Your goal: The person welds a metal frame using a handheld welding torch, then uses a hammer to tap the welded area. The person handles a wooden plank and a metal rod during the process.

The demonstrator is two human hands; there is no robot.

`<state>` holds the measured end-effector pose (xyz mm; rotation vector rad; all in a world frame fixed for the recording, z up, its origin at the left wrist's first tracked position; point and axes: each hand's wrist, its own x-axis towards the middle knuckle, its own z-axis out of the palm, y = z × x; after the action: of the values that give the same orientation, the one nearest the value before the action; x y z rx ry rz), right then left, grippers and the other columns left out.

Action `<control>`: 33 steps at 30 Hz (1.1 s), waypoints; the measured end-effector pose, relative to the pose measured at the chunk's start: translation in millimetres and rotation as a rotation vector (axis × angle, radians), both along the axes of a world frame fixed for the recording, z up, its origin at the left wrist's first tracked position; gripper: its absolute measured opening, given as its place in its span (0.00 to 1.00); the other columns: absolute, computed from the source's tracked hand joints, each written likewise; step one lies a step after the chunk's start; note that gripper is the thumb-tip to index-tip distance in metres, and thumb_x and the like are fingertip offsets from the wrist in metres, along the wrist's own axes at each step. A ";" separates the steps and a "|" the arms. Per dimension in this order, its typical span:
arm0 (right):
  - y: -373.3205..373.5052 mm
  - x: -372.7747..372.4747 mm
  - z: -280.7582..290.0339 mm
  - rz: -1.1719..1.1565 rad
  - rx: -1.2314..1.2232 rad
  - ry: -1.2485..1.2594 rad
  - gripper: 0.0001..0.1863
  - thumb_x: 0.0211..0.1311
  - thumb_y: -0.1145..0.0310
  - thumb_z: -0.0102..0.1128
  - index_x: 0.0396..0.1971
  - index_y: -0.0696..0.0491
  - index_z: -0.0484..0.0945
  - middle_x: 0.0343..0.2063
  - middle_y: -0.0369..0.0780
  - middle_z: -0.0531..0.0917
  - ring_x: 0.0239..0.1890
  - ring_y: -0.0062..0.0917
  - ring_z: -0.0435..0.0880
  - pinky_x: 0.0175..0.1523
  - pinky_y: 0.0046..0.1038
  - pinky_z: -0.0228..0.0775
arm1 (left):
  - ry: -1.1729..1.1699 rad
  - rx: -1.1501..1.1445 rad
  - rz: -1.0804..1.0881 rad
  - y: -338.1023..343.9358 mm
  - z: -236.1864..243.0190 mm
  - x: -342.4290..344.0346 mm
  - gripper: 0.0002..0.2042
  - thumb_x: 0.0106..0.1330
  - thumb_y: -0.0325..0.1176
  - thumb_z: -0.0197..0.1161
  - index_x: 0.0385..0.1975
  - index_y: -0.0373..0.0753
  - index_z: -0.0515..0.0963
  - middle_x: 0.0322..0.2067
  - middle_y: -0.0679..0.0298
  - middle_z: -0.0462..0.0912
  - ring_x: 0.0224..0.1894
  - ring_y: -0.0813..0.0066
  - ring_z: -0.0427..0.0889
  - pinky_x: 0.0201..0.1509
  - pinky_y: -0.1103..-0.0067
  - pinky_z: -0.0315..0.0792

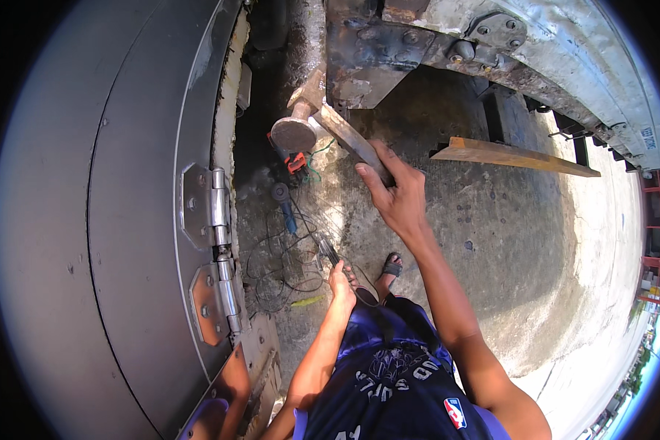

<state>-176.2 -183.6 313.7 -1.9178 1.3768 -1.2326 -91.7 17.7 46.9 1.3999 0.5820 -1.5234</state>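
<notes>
My right hand is closed round the flat, worn handle of a hammer. The hammer's rusty head, with its broad round face, is raised beside a thick metal pipe and an angled steel bracket; whether it touches them I cannot tell. Lower down and to the left, my left hand is wrapped round the dark grip of a slim metal tool. A dark cable seems to hang by that grip. The tool's exact kind is unclear.
A grey panel with shiny hinges stands close on the left. On the concrete lie a blue angle grinder, an orange-red tool and tangled cables. A rusty steel bar juts out at right, below a metal frame.
</notes>
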 end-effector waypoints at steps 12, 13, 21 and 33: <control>-1.5 7.1 7.9 -0.058 0.154 -0.022 0.26 0.67 0.55 0.70 0.55 0.61 0.82 0.36 0.55 0.88 0.31 0.40 0.91 0.38 0.34 0.79 | 0.012 0.035 -0.007 -2.4 4.4 -2.3 0.10 0.73 0.45 0.62 0.42 0.50 0.71 0.29 0.73 0.75 0.21 0.80 0.70 0.20 0.80 0.61; 3.4 11.0 15.7 -0.058 0.233 -0.020 0.26 0.67 0.55 0.70 0.55 0.61 0.82 0.36 0.55 0.88 0.32 0.39 0.91 0.38 0.33 0.79 | 0.005 0.031 0.003 -2.8 5.5 -2.4 0.10 0.73 0.45 0.62 0.42 0.50 0.71 0.29 0.73 0.74 0.20 0.80 0.70 0.19 0.80 0.61; -4.2 9.5 -0.3 -0.052 0.144 -0.124 0.25 0.68 0.57 0.70 0.54 0.62 0.82 0.37 0.55 0.88 0.31 0.27 0.89 0.38 0.29 0.78 | -0.045 0.018 0.048 1.4 -1.0 -2.0 0.11 0.73 0.46 0.62 0.37 0.48 0.72 0.25 0.73 0.73 0.20 0.80 0.70 0.19 0.79 0.61; 6.5 -4.4 -3.3 -0.076 0.100 -0.119 0.26 0.68 0.57 0.70 0.55 0.63 0.82 0.39 0.55 0.89 0.32 0.24 0.87 0.39 0.28 0.78 | 0.012 0.005 0.052 -3.7 5.1 0.0 0.08 0.75 0.42 0.59 0.46 0.49 0.72 0.30 0.71 0.74 0.22 0.79 0.70 0.20 0.78 0.61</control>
<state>-180.6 -177.1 310.4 -1.7103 1.4329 -1.2670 -91.7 14.1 52.1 1.3697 0.6252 -1.4912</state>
